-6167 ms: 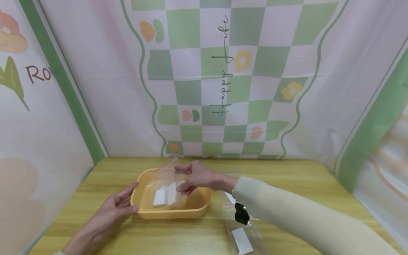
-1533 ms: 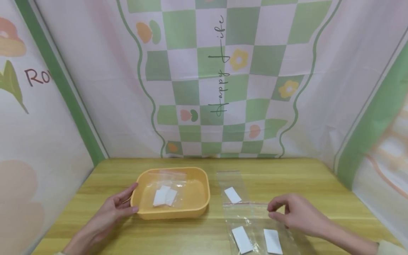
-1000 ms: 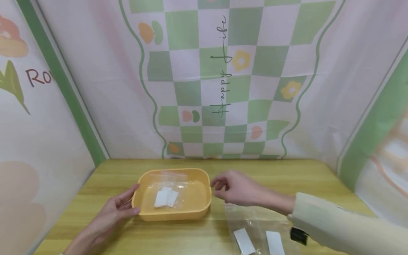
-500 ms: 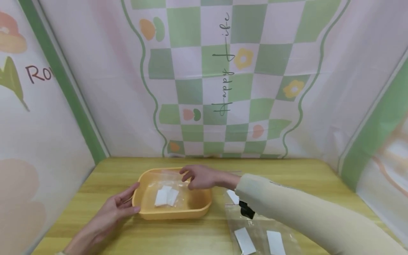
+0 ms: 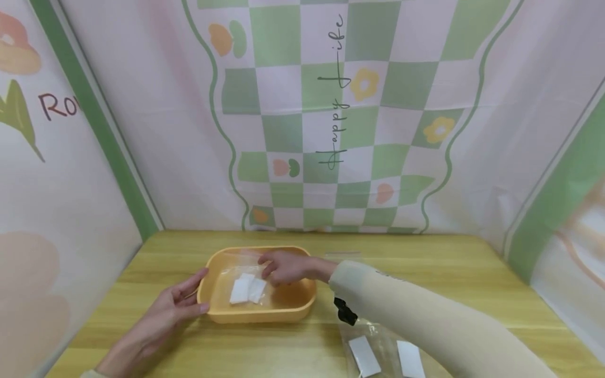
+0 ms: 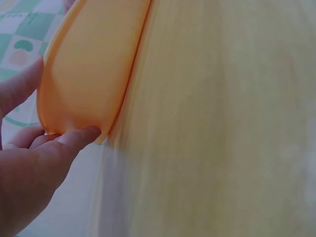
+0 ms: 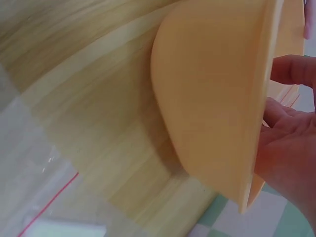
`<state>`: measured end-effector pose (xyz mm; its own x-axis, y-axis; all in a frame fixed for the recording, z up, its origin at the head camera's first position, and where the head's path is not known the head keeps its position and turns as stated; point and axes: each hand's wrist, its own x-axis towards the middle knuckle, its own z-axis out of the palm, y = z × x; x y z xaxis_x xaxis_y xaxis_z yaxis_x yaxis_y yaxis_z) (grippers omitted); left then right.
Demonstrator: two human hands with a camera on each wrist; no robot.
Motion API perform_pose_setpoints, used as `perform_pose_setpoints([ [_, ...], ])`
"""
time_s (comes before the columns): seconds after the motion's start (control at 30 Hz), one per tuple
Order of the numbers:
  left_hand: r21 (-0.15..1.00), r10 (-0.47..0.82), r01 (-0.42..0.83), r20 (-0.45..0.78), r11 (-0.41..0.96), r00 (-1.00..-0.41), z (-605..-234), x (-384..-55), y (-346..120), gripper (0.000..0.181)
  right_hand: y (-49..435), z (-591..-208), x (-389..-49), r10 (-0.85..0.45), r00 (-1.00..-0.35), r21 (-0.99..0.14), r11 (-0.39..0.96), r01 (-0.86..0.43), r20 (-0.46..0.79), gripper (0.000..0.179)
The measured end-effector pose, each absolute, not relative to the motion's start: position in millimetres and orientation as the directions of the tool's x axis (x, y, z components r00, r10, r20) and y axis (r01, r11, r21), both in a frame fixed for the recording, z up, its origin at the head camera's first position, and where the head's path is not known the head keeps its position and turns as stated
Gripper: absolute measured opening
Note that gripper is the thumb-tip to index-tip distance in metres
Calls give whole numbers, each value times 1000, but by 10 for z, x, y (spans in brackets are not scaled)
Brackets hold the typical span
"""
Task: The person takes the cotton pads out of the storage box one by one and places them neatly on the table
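At the left of the table stands a yellow plastic basin (image 5: 260, 317), its left end held by my left hand (image 5: 163, 315) with thumb and fingers on the rim. Clear zip bags (image 5: 228, 273) with white rectangular pieces (image 5: 243, 289) overlap inside it. My right hand (image 5: 285, 266) reaches over the basin's right rim, fingertips close above the bags. In the right wrist view, its thumb and fingers (image 7: 294, 69) are spread apart inside the rim, near red zip lines (image 7: 290, 96). Whether the fingertips touch a bag is hard to tell.
Right of the basin, more clear zip bags with white pieces (image 5: 364, 357) lie on the wooden table (image 5: 283, 352), partly covered by the right sleeve (image 5: 406, 304). A black wrist strap piece (image 5: 345, 312) hangs under that sleeve. A checkered cloth (image 5: 321, 131) hangs behind.
Earlier the right hand lowered a bag into the basin, then withdrew to the bags at right. Since then it has moved left, back over the basin and down inside. The left hand has stayed put.
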<state>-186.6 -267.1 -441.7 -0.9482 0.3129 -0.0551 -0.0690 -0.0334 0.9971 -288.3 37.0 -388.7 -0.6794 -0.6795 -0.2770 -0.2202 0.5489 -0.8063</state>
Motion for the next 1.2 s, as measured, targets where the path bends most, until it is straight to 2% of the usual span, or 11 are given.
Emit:
perform_pose_setpoints([
  [0.23, 997, 313, -65, -51, -33, -948, -4422, -1872, -2670, 93, 299, -3879, -2849, -659, -705, -873, 473, -118, -262, 72],
  [0.37, 998, 309, -64, -53, -26, -950, -4421, -1868, -2671, 95, 272, -3891, -2834, -651, -721, -920, 388, -47, -238, 68],
  [0.57, 998, 305, -66, -58, -14, -951, -4408, -1869, -2676, 94, 191, -3933, -2793, -704, -664, -942, 336, 1, -252, 65],
  [0.63, 998, 311, -63, -56, -15, -949, -4412, -1871, -2679, 94, 153, -3941, -2774, -706, -664, -945, 326, 5, -247, 68],
  [0.87, 998, 337, -56, -45, -23, -941, -4435, -1869, -2678, 94, 27, -3933, -2719, -607, -772, -972, 229, 55, -187, 74],
  [1.0, 998, 333, -58, -46, -27, -942, -4433, -1868, -2669, 94, -25, -3905, -2707, -569, -800, -977, 189, 96, -189, 64],
  [1.2, 998, 316, -63, -51, -27, -947, -4422, -1871, -2671, 93, -147, -3940, -2762, -418, -889, -982, 63, 179, -189, 49],
])
